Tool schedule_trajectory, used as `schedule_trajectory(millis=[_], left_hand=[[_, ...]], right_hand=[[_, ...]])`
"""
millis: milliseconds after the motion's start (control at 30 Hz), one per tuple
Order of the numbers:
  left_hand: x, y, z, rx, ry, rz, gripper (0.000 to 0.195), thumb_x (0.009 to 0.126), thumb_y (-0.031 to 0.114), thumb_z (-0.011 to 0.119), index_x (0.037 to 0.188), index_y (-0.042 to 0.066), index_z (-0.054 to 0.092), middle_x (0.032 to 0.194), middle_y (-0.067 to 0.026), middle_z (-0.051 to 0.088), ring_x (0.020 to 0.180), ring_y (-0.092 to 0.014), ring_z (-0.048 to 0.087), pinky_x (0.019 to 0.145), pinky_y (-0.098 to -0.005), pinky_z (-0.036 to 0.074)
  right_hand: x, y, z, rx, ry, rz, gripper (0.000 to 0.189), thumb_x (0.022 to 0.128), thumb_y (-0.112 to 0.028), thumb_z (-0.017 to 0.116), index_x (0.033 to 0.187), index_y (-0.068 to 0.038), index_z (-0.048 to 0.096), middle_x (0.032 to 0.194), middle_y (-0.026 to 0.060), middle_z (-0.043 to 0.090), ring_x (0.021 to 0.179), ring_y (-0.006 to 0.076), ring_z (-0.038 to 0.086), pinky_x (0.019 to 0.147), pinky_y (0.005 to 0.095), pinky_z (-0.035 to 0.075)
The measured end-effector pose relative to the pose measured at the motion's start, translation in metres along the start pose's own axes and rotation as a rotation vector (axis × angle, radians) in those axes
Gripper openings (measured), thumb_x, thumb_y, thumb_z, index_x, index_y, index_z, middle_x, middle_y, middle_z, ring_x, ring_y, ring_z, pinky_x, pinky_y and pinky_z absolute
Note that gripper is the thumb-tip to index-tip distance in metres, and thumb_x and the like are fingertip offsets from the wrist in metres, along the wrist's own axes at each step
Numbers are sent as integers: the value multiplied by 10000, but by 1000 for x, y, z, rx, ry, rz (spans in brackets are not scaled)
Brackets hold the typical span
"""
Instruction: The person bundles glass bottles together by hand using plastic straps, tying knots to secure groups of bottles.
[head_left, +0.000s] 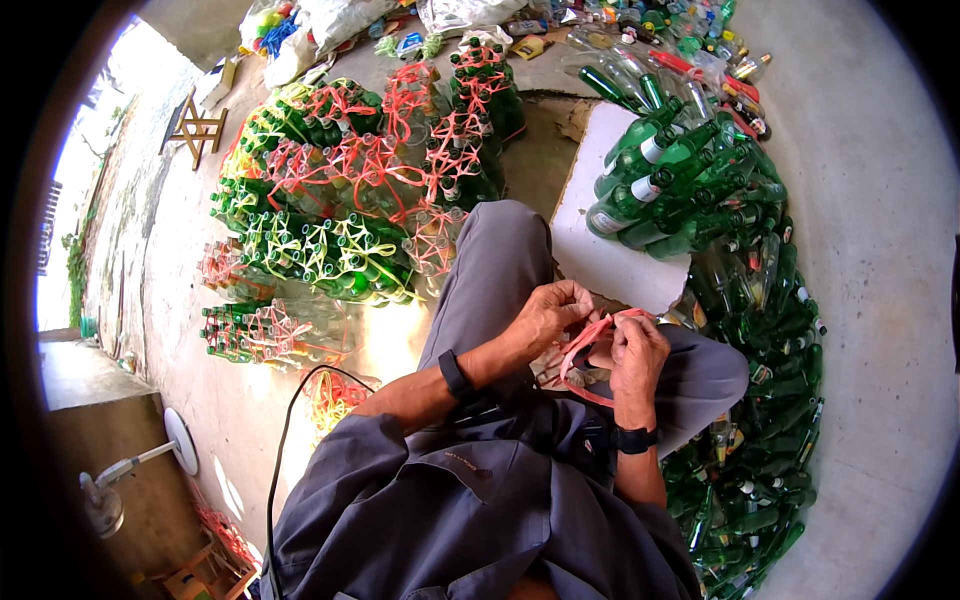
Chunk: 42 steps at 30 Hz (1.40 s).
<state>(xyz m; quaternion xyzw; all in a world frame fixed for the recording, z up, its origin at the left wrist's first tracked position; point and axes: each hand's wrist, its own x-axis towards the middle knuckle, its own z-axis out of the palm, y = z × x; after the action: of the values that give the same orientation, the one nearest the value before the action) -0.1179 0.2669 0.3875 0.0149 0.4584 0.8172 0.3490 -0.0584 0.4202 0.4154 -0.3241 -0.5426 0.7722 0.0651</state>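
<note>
Both hands meet over my lap at a bunch of red plastic strapping (581, 349). My left hand (559, 311) pinches the strapping near its upper end, thumb against fingers. On the other side my right hand (637, 349) grips the same strapping, a loop of it hanging below the fingers. Just beyond my hands lies a white board (592, 259) with a ragged edge. Green glass bottles (667, 176) stand close together on its right part, some with white neck labels. I cannot tell whether anything ties them.
Left of my knees stand bundles of green bottles (322, 247) and clear bottles (300, 172) tied with yellow and red strapping. Loose bottles (765, 420) are heaped along the wall (885, 300) at my right. A cable (281, 465) runs past my left side. A pedestal fan (180, 441) lies far left.
</note>
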Motion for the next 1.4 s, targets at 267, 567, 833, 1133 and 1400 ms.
schedule_trajectory(millis=[267, 567, 833, 1133, 1400], left_hand=[[-5, -1, 9, 455, -32, 265, 78, 960, 38, 595, 1033, 10, 592, 856, -21, 654, 706, -64, 572, 543, -224, 469], [-6, -1, -2, 165, -26, 68, 90, 944, -23, 571, 1026, -32, 608, 885, -43, 660, 789, -84, 622, 703, -246, 532], [-7, 3, 0, -31, -10, 2, 119, 954, -1, 560, 1051, -39, 617, 931, -43, 659, 824, -100, 630, 777, -242, 536], [-6, -1, -2, 62, 1, -23, 110, 932, -44, 574, 1026, -39, 631, 862, -43, 666, 764, -96, 632, 724, -238, 540], [-8, -1, -3, 244, -14, 25, 129, 929, -42, 559, 1033, -27, 633, 830, -54, 661, 733, -90, 630, 639, -236, 516]], right_hand=[[3, 7, -2, -176, -81, -111, 127, 862, -63, 686, 756, 5, 674, 639, -72, 517, 534, 5, 396, 466, 191, 297], [1, 6, -10, -345, -217, -151, 158, 908, -108, 683, 978, 26, 729, 700, -72, 575, 575, 5, 441, 498, 180, 332], [0, 9, -15, -367, -284, -186, 156, 891, -85, 695, 971, 47, 718, 754, -28, 644, 663, 32, 519, 603, 200, 420], [6, 13, -18, -500, -286, -239, 116, 877, -52, 678, 897, 62, 694, 725, 17, 650, 694, 54, 547, 639, 240, 455], [3, 3, -5, -515, -356, -331, 82, 872, -19, 662, 875, 62, 677, 726, 45, 651, 678, 71, 563, 642, 249, 471]])
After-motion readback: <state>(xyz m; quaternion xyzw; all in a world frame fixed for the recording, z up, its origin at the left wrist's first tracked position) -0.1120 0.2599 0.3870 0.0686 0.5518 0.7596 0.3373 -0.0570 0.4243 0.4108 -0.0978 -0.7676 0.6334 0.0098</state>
